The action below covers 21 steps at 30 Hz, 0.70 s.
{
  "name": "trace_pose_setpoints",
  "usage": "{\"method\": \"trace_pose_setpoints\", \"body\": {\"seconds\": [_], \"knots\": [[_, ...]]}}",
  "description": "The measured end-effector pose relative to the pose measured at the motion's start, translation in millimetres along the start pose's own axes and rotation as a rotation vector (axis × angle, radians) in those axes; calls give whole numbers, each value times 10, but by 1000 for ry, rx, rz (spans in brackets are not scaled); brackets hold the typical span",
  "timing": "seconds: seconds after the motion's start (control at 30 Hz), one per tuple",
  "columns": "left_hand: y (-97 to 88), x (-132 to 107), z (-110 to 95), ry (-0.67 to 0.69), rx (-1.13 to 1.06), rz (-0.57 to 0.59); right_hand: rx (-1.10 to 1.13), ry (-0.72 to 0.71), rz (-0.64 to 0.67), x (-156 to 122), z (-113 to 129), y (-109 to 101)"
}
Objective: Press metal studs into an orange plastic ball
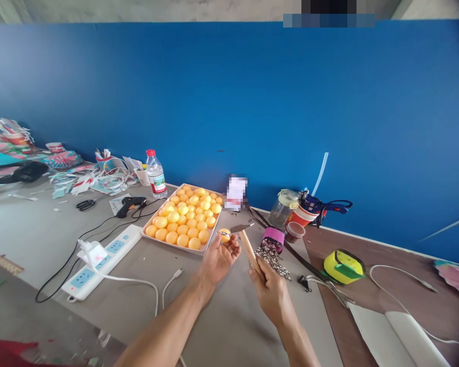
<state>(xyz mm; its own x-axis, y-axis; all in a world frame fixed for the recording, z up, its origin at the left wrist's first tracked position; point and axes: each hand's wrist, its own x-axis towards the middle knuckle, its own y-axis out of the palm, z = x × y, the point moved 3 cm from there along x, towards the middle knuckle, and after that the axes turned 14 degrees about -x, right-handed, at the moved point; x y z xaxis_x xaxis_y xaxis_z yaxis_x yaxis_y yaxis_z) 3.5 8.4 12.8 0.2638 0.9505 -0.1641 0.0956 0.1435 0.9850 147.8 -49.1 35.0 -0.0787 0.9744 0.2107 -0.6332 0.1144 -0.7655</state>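
Observation:
My left hand (219,260) is closed around an orange ping-pong ball (225,237), palm turned up. A small shiny metal piece lies across the ball's side. My right hand (270,290) grips the wooden handle of a hammer (248,248). Its dark, pointed metal head is beside the ball; I cannot tell whether they touch. Behind my left hand stands a shallow white tray (187,248) filled with several more orange balls. Close to my right hand, small shiny metal pieces (272,261) spill from a purple pouch (274,238).
A white power strip (99,265) with cables lies left of my arm. Beyond the tray are a water bottle (156,176) and a glue gun (130,204). A glass jar (285,206), red cup (303,216) and yellow-green strap (344,266) are on the right, before a blue partition (229,102).

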Motion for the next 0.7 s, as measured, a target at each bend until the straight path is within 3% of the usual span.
{"method": "trace_pose_setpoints", "body": {"seconds": [0.1, 0.27, 0.4, 0.53, 0.7], "knots": [[-44, 34, 4, -2, 17, -19, -14, -11, 42, -6, 19, 24], [-50, 40, 13, -10, 22, 3, 18, -6, -14, -12, 24, -2], [-40, 24, 28, -31, 29, -20, 10, -11, 42, -8, 1, 50], [-4, -6, 32, -32, 31, -45, 138, 104, 54, 14, -54, 72], [77, -59, -9, 121, 99, -77, 285, 245, 146, 52, -14, 48]]}}
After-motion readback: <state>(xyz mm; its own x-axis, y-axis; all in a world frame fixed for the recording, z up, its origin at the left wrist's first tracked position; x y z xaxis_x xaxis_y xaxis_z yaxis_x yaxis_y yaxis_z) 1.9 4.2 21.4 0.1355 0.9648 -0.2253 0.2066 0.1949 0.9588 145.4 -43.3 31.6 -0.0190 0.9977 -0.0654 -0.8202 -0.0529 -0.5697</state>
